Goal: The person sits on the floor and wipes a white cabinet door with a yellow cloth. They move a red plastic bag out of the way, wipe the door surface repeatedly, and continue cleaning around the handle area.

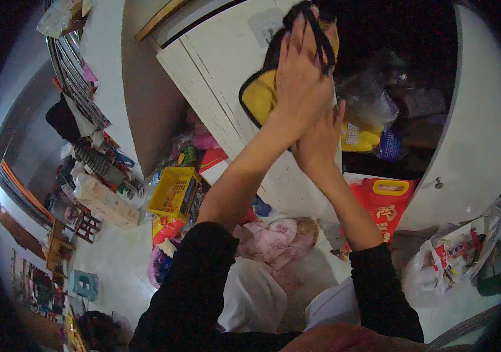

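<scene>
A yellow fabric item with black edging and black straps (259, 94), perhaps a bag or pouch, lies on a white cabinet door or panel (215, 75). My left hand (301, 75) rests over it, its fingers up among the black straps. Just below and to the right, my right hand (321, 136) presses near the item's lower edge, partly behind the left wrist. Both hands hide much of the item, and whether the fingers grip it is unclear.
An open dark cabinet on the right holds plastic bags and a yellow package (360, 138). Below stand a red bag with a yellow handle (382, 204) and a clear plastic bag (457, 251). A yellow basket (173, 191) and clutter are at left; patterned cloth (276, 237) lies below.
</scene>
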`<action>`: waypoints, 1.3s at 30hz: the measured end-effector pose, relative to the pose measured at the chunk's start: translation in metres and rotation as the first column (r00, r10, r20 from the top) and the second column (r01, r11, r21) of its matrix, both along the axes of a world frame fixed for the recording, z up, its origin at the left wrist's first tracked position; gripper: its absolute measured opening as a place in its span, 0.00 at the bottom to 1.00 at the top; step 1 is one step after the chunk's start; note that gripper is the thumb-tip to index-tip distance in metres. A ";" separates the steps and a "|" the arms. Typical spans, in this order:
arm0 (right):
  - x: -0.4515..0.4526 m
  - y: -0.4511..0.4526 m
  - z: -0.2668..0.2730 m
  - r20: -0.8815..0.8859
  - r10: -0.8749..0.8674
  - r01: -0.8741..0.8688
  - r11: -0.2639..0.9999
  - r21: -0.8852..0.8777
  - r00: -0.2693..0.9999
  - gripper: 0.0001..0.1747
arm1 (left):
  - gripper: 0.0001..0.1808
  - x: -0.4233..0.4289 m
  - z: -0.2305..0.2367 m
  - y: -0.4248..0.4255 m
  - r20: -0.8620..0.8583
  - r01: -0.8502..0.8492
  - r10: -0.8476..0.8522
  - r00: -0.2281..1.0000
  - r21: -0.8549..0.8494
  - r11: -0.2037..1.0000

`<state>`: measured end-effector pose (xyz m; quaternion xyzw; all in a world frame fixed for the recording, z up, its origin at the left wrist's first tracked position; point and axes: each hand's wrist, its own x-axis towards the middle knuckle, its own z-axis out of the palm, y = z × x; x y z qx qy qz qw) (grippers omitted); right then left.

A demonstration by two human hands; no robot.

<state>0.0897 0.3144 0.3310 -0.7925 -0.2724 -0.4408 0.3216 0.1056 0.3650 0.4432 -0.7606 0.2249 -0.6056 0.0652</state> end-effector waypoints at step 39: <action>-0.009 0.000 -0.128 -0.115 0.208 -0.235 0.920 -0.315 0.971 0.34 | 0.30 -0.040 -0.144 0.030 -0.264 -0.185 0.152 0.953 -0.107 0.977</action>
